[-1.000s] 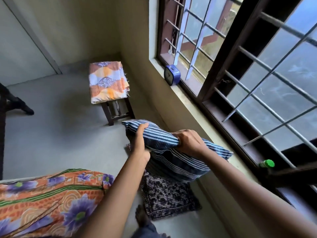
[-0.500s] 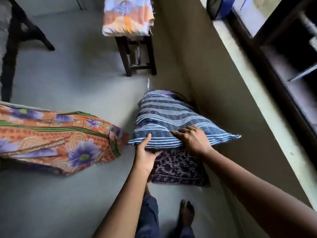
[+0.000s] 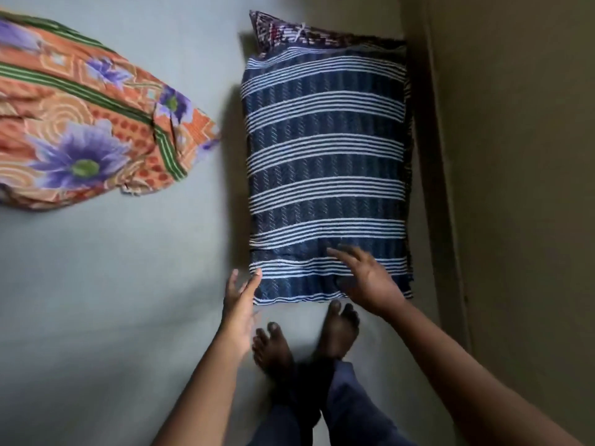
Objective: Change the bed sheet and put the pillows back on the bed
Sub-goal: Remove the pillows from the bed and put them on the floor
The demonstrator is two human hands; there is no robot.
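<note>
2 empty hands, fingers spread: left hand (image 3: 240,300) beside, right hand (image 3: 367,278) over the striped pillow (image 3: 325,162), centre right, atop a dark pillow (image 3: 280,30). Pillows look parked; next, strip the sheet (image 3: 80,123), upper left.

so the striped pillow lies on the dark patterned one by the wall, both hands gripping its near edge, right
Not gripping: the head view shows the left hand and right hand open, fingers spread, at the near edge of the striped pillow. It lies on the dark patterned pillow by the wall.
</note>
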